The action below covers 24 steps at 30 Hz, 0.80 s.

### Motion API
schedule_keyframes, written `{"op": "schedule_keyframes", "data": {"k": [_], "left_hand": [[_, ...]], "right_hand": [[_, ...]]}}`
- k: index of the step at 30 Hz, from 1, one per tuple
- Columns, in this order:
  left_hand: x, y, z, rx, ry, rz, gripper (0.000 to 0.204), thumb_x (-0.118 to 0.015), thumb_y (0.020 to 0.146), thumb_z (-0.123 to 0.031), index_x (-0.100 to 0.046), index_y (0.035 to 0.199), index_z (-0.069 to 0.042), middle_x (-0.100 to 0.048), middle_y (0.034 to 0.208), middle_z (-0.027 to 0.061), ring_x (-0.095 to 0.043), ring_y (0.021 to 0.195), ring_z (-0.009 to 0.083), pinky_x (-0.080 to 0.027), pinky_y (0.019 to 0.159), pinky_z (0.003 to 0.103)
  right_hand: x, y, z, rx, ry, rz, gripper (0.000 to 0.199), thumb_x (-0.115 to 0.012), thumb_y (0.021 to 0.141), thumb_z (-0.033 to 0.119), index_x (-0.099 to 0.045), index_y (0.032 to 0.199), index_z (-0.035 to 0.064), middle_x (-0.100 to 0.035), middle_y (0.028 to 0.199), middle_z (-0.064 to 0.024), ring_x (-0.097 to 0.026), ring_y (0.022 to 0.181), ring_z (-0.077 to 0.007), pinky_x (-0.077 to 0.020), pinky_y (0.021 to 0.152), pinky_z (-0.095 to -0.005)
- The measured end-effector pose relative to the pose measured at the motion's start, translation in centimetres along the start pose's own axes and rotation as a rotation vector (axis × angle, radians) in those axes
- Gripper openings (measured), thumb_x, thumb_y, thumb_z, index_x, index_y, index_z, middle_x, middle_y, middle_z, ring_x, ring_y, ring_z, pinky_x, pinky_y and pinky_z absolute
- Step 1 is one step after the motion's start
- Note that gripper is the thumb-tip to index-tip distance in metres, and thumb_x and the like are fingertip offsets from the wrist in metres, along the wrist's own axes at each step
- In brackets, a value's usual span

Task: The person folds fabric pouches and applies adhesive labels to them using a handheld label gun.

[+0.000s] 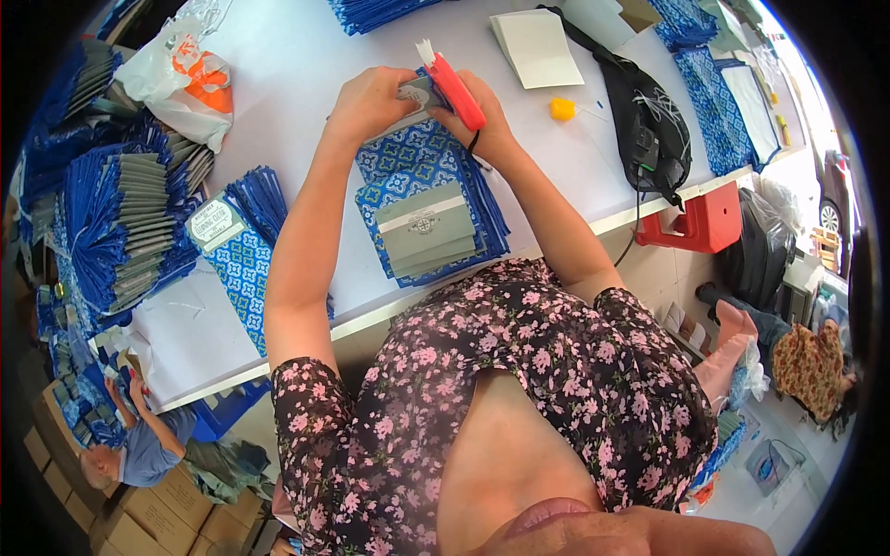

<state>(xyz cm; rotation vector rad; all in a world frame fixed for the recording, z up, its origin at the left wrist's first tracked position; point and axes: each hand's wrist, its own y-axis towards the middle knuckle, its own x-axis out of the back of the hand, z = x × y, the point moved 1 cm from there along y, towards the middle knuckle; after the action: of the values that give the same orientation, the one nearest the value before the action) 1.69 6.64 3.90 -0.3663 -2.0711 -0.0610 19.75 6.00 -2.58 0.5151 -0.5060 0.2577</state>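
Note:
A red tagging gun [454,94], with white plastic fasteners at its upper end, is in my right hand [488,113], whose fingers wrap round it. My left hand [369,104] pinches a grey card [413,93] at the top edge of a blue patterned folded cloth [399,153]. The gun's tip is beside that card; its exact contact is hidden. Closer to me, a small pile of grey cards [428,243] lies on the blue cloths, near the front edge of the white table [287,120].
Bundles of blue cloths with grey cards [125,222] crowd the left side, beside a carded stack [232,269] and a plastic bag [185,79]. At right are white sheets [536,48], a yellow block [562,109], a black bag [644,120] and a red stool [700,222]. Other people [139,454] work nearby.

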Motion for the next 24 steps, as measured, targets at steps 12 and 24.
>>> {"op": "schedule_keyframes", "data": {"k": [12, 24], "left_hand": [[2.0, -4.4, 7.8, 0.09, -0.002, 0.072, 0.026, -0.071, 0.072, -0.022, -0.065, 0.094, -0.008, -0.066, 0.079, 0.0107, -0.063, 0.074, 0.0282, -0.049, 0.068, 0.037], [2.7, -5.4, 8.3, 0.094, -0.183, 0.119, 0.023, -0.067, 0.072, -0.012, -0.063, 0.094, -0.003, -0.064, 0.074, 0.0159, -0.06, 0.07, 0.0286, -0.047, 0.066, 0.037]], "right_hand": [[-2.9, -0.5, 1.4, -0.003, 0.031, -0.161, 0.029, -0.071, 0.072, 0.014, -0.053, 0.093, 0.0054, -0.058, 0.079, -0.0126, -0.054, 0.076, -0.0321, -0.0425, 0.068, -0.0398], [-1.8, -2.3, 9.4, 0.198, -0.376, 0.032, 0.025, -0.067, 0.075, 0.026, -0.056, 0.087, 0.0075, -0.057, 0.079, -0.0089, -0.056, 0.076, -0.0271, -0.0395, 0.068, -0.038]]}}
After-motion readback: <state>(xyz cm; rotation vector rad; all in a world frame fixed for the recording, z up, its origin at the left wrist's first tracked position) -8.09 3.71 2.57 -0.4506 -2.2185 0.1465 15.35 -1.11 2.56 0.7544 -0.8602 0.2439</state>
